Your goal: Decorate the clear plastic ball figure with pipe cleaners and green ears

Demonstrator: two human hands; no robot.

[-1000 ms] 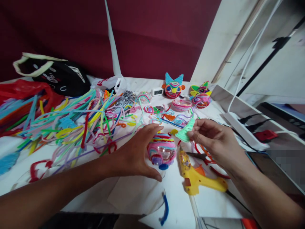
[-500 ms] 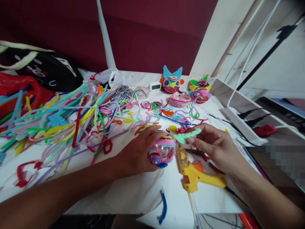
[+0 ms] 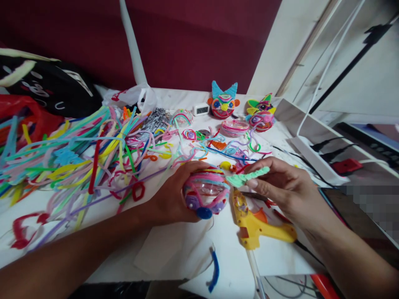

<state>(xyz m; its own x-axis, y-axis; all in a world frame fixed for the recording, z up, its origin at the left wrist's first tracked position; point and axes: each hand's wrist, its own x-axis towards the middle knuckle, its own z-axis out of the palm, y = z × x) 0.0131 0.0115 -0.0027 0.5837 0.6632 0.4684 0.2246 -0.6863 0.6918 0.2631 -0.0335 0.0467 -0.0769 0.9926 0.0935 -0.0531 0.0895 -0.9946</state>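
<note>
My left hand [image 3: 174,195] is wrapped round the left side of a clear round ball [image 3: 209,189] trimmed with pink, yellow and blue pipe cleaners, purple eyes and a blue nose. Between the thumb and fingers of my right hand [image 3: 277,185] is a mint-green piece of coiled pipe cleaner [image 3: 245,178], its left tip close to the ball's upper right. Just below that hand lies a yellow glue gun [image 3: 258,230], with a clear glue stick [image 3: 255,270] sticking out of its back. A short blue pipe cleaner [image 3: 214,270] rests on white paper near the front edge.
Loose pipe cleaners [image 3: 90,153] heap over the left side. At the back stand a small digital clock [image 3: 201,109], a decorated ball with blue ears [image 3: 223,101] and another decorated ball [image 3: 262,118]. A power strip [image 3: 318,160] with plugs lies at right, beside a dark screen [image 3: 346,216].
My left hand has turned the decorated ball, so its face with both purple eyes and the blue nose now shows more. The mint-green piece has tilted slightly in my right hand.
</note>
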